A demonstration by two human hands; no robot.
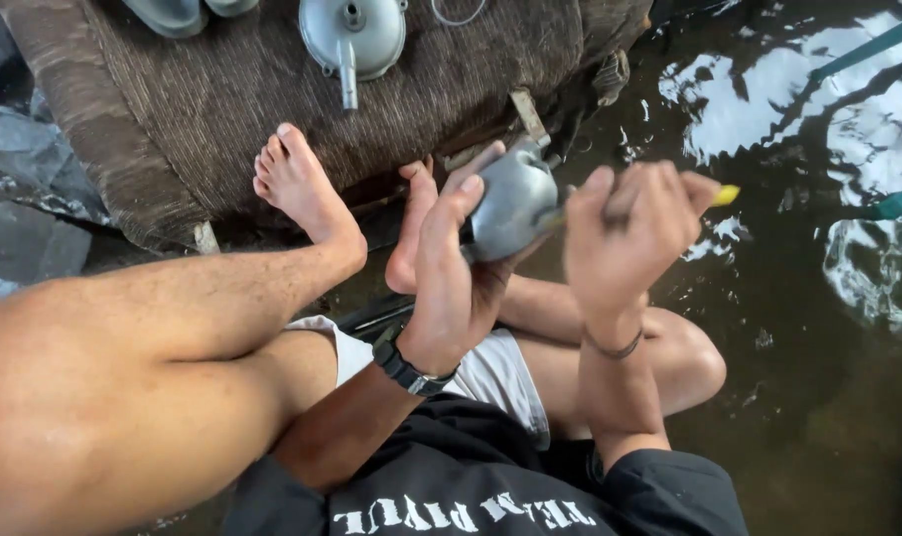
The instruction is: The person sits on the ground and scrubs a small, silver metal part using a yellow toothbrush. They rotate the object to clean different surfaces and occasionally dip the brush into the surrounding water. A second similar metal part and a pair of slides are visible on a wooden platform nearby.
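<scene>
While it is held up above the crossed legs, the rounded grey metal casing (511,206) is gripped by the left hand (454,268), whose fingers are wrapped around its near side with the thumb and fingertips pressed to the shell. A slim tool with a yellow handle end (726,195) is clasped in the right hand (624,233), the fingers being curled tightly about it; its working end is pointed towards the casing, though the contact point is hidden by the hands. A black wristwatch (408,369) is worn on the left wrist and a thin dark band (613,347) on the right. Below the hands, white shorts (490,372) and a black shirt (490,486) with white lettering are seen. Bare feet (302,189) are rested against the edge of a brown woven mat (232,89), on which a second grey metal casing with a short spout (353,38) is laid. To the right, a wet dark floor (818,298) with bright reflections is spread.
</scene>
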